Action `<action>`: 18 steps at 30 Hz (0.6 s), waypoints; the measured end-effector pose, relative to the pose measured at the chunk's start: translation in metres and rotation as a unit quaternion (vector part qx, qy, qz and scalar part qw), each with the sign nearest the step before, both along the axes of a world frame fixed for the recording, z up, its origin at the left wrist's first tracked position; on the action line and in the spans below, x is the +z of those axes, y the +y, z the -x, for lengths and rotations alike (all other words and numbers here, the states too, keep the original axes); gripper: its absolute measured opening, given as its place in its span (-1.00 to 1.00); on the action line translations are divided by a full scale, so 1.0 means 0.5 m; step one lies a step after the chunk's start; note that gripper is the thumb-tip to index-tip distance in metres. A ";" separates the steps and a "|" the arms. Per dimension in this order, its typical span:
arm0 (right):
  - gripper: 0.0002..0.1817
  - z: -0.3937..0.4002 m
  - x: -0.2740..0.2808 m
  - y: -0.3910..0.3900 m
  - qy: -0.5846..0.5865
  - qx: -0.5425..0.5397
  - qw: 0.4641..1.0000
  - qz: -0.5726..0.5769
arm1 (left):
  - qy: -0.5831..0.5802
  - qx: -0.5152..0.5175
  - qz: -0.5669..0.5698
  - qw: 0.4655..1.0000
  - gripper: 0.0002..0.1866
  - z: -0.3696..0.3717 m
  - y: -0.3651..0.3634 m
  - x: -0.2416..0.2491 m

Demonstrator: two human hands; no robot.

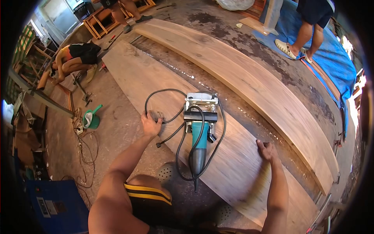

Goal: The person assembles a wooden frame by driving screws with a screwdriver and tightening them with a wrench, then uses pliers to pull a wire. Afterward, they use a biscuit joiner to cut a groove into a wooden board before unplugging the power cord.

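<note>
A long wooden plank (233, 171) lies in front of me, running from upper left to lower right. My left hand (151, 124) is closed on its near edge, beside a dark knot and the loop of a black cord. On the far edge, my right hand (269, 151) has its fingers curled against the wood with the thumb on top. Between the hands a teal biscuit joiner (199, 136) rests on the plank, its metal fence pointing away from me. Its black power cord (223, 132) is looped over and around it; neither hand touches the tool.
A second, thicker plank (249, 78) lies parallel beyond mine. At left are a green dipper (91, 119), tangled cords (91, 156) and a blue case (58, 206). One person (78, 58) crouches at upper left; others stand at the back. A blue tarp (331, 58) covers the right.
</note>
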State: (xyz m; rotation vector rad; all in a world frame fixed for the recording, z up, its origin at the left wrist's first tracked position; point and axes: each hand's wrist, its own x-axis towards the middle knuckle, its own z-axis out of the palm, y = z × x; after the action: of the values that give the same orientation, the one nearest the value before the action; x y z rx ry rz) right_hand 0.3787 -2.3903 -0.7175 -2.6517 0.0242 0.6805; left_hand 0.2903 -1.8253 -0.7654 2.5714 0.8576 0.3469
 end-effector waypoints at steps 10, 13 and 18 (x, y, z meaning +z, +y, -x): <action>-0.02 -0.005 0.000 -0.004 0.034 -0.016 0.999 -0.004 | 0.015 0.003 -0.001 1.000 -0.14 0.000 -0.010 0.016; 0.00 -0.004 0.002 -0.003 0.034 -0.020 0.999 -0.019 | 0.019 0.005 -0.001 1.000 -0.15 0.002 -0.011 0.020; 0.03 -0.005 0.017 0.001 0.059 -0.019 0.998 -0.007 | 0.008 -0.001 -0.003 1.000 -0.15 0.004 -0.013 0.019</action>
State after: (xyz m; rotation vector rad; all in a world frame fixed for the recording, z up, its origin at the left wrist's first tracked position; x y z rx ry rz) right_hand 0.3813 -2.3899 -0.7090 -2.5878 0.1034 0.8208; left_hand 0.2882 -1.8317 -0.7559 2.5849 0.8596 0.3293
